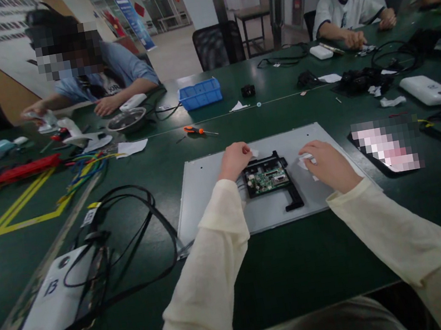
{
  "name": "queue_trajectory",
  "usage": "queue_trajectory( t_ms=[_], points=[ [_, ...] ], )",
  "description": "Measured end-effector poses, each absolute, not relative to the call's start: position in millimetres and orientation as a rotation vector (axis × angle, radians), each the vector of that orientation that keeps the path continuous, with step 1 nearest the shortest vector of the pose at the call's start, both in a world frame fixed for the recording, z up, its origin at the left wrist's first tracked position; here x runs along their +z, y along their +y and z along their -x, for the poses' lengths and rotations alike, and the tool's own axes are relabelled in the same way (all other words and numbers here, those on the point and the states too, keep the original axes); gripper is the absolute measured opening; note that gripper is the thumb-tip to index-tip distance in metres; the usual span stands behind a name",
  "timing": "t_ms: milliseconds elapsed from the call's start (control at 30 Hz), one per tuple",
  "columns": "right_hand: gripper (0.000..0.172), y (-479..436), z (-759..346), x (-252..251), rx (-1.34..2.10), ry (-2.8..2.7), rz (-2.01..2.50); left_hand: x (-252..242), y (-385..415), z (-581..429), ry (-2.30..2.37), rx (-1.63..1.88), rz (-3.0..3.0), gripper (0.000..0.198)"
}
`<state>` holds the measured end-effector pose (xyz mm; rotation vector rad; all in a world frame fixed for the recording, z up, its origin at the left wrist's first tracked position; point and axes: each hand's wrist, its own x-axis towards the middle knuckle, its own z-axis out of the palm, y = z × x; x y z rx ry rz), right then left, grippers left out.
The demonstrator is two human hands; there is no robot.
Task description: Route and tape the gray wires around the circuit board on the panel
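Note:
A black plastic frame holding a green circuit board (266,181) lies on a light grey panel (210,206) in front of me. My left hand (236,160) is at the frame's upper left corner, fingers pinched on a small white piece of paper (255,153). To the right of the frame, my right hand (328,165) curls its fingers around a crumpled white piece of paper (306,157). This hand is apart from the board. An arm of the black frame (293,198) reaches toward me over the panel.
An orange-handled screwdriver (194,130) lies beyond the panel, with a blue basket (200,94) behind. A phone (387,148) is at right. Black cables (146,200) and a white power bank (52,300) lie at left. Other people sit across the green table (304,263).

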<state>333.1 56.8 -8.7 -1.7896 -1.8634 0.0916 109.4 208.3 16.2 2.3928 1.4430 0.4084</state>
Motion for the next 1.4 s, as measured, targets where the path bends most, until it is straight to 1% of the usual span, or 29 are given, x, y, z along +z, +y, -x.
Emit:
queue_trajectory(
  t_ms=[100,200,367,467,600,700,900,1067,1233,1400],
  points=[
    [0.028,57.6,-330.9,-9.7,0.074,-1.861,1.734,20.4,206.0,-108.5,1.530,0.370,-2.402,0.025],
    [0.030,57.0,-324.7,-6.0,0.045,-1.881,1.610,36.1,201.1,-102.6,1.583,0.332,-2.427,0.032],
    [0.032,49.6,-303.7,4.9,0.153,-2.023,1.372,64.5,187.0,-82.7,1.605,0.106,-2.449,0.026],
    [0.034,44.7,-291.5,4.0,0.241,-2.145,1.283,67.6,174.9,-69.1,1.620,-0.063,-2.463,0.025],
    [0.037,40.9,-283.4,-0.4,0.282,-2.223,1.281,60.3,157.7,-49.0,1.700,-0.183,-2.490,0.037],
    [0.037,38.8,-282.0,0.5,0.277,-2.227,1.313,53.3,147.8,-31.8,1.690,-0.165,-2.474,0.039],
    [0.036,37.8,-281.9,1.9,0.266,-2.231,1.319,39.5,135.2,-5.2,1.545,0.026,-2.392,0.026],
    [0.036,40.6,-282.7,-3.3,0.260,-2.246,1.279,39.5,130.2,3.5,1.492,0.122,-2.363,0.025],
    [0.036,40.3,-283.5,-1.8,0.243,-2.243,1.281,51.2,132.4,16.6,1.550,0.150,-2.355,0.027],
    [0.034,42.2,-289.3,2.2,0.176,-2.172,1.333,44.7,136.7,25.9,1.692,0.168,-2.355,0.028]
  ],
)
